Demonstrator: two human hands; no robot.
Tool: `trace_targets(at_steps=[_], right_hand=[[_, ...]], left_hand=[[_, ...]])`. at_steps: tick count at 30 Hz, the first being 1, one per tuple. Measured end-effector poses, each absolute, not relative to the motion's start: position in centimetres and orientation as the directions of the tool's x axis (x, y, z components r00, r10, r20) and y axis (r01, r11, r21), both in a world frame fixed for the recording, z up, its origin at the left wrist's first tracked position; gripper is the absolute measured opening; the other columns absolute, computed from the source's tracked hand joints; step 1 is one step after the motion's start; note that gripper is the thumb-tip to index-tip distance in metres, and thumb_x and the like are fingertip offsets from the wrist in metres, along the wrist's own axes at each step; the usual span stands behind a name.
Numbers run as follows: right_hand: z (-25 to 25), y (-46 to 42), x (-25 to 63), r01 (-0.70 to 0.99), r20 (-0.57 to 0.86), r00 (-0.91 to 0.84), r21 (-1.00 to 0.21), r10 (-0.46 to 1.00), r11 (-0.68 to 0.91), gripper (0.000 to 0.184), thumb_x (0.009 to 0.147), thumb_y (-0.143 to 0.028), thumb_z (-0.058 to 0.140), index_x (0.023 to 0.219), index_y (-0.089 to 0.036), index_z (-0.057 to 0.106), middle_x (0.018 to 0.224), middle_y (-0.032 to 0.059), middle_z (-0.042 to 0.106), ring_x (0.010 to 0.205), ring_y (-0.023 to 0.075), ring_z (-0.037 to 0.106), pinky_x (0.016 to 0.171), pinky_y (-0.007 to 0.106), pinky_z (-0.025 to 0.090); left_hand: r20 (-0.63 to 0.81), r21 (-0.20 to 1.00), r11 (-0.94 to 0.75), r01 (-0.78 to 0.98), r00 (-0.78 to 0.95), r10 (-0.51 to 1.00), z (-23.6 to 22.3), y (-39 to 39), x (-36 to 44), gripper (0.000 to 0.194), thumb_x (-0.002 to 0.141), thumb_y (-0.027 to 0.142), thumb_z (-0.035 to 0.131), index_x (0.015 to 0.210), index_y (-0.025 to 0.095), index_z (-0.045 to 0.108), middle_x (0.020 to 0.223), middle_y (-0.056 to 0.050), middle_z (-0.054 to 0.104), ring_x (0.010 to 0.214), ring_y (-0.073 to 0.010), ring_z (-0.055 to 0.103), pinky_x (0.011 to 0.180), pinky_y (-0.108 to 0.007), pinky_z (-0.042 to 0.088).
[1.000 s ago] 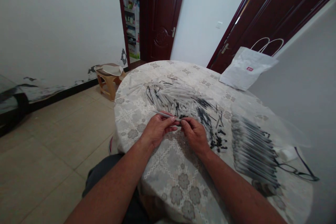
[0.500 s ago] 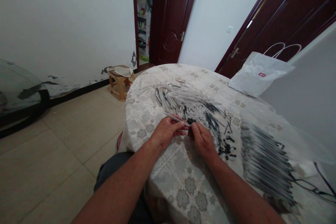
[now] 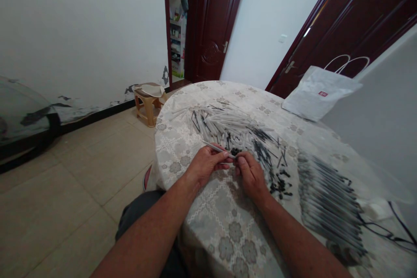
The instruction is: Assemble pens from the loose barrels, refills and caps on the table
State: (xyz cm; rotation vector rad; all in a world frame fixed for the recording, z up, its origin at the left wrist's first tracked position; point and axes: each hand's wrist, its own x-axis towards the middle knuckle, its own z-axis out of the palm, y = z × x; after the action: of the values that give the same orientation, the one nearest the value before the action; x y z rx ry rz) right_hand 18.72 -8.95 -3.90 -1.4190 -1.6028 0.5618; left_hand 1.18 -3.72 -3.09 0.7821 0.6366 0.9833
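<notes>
My left hand is closed around a thin white pen barrel that sticks out up and to the left. My right hand is pinched at the barrel's near end, fingertips meeting those of the left hand; what it pinches is too small to name. Both hands hover over a round table with a floral lace cloth. Just beyond them lies a heap of white pen barrels, with black refills and small black caps to the right.
A row of assembled pens lies on clear plastic at the right. Black-framed glasses rest at the far right. A white shopping bag leans at the table's back. A small wooden stool stands on the tiled floor by an open doorway.
The view has shifted slightly; my hands stay together on the pen barrel, with the right fingers pressed closer to its end.
</notes>
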Motion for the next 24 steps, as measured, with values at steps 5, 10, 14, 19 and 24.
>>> trace_targets(at_steps=[5,10,14,19,24], right_hand=[[-3.75,-8.96,18.68,0.579,0.332,0.049,-0.778,0.942,0.244,0.021,0.101,-0.041,0.05,0.097,-0.023,0.06,0.079,-0.0008,0.062,0.072,0.0172,0.057,0.068,0.029,0.042],[-3.91,-8.92,18.59,0.567,0.3,0.05,-0.794,0.953,0.22,0.034,0.105,-0.043,0.04,0.083,-0.024,0.056,0.069,-0.0021,0.055,0.064,0.0164,0.052,0.063,0.029,0.039],[-3.63,-9.0,18.54,0.606,0.356,0.035,-0.75,0.934,0.263,0.021,0.101,-0.041,0.051,0.101,-0.023,0.061,0.082,0.0003,0.063,0.073,0.0179,0.057,0.068,0.03,0.042],[-3.32,-9.04,18.33,0.594,0.314,0.027,-0.769,0.949,0.237,0.032,0.104,-0.042,0.042,0.082,-0.024,0.056,0.069,-0.0017,0.056,0.066,0.0171,0.054,0.065,0.03,0.04],[-3.51,-9.01,18.3,0.522,0.267,0.005,-0.822,0.964,0.225,0.04,0.106,-0.044,0.037,0.074,-0.025,0.049,0.064,-0.0025,0.052,0.061,0.0165,0.051,0.061,0.029,0.038]], left_hand=[[-0.118,0.819,0.33,-0.47,0.424,0.898,-3.01,-3.73,1.13,0.03,0.074,0.025,0.087,0.09,0.013,0.064,0.09,-0.012,0.076,0.08,-0.0208,0.076,0.068,-0.029,0.062],[-0.128,0.82,0.336,-0.463,0.422,0.897,-2.75,-3.91,1.1,0.032,0.073,0.026,0.088,0.089,0.013,0.064,0.09,-0.012,0.076,0.079,-0.021,0.076,0.069,-0.031,0.062],[-0.134,0.814,0.337,-0.473,0.411,0.902,-2.49,-3.92,1.06,0.032,0.073,0.026,0.089,0.089,0.013,0.064,0.087,-0.011,0.076,0.08,-0.0207,0.075,0.069,-0.029,0.062],[-0.125,0.823,0.335,-0.458,0.43,0.894,-2.62,-3.81,1.09,0.032,0.073,0.028,0.089,0.088,0.013,0.065,0.089,-0.011,0.076,0.081,-0.0204,0.075,0.069,-0.03,0.062],[-0.128,0.831,0.328,-0.449,0.42,0.899,-2.94,-3.71,1.22,0.035,0.07,0.03,0.09,0.087,0.013,0.065,0.086,-0.01,0.075,0.078,-0.02,0.074,0.067,-0.03,0.062]])
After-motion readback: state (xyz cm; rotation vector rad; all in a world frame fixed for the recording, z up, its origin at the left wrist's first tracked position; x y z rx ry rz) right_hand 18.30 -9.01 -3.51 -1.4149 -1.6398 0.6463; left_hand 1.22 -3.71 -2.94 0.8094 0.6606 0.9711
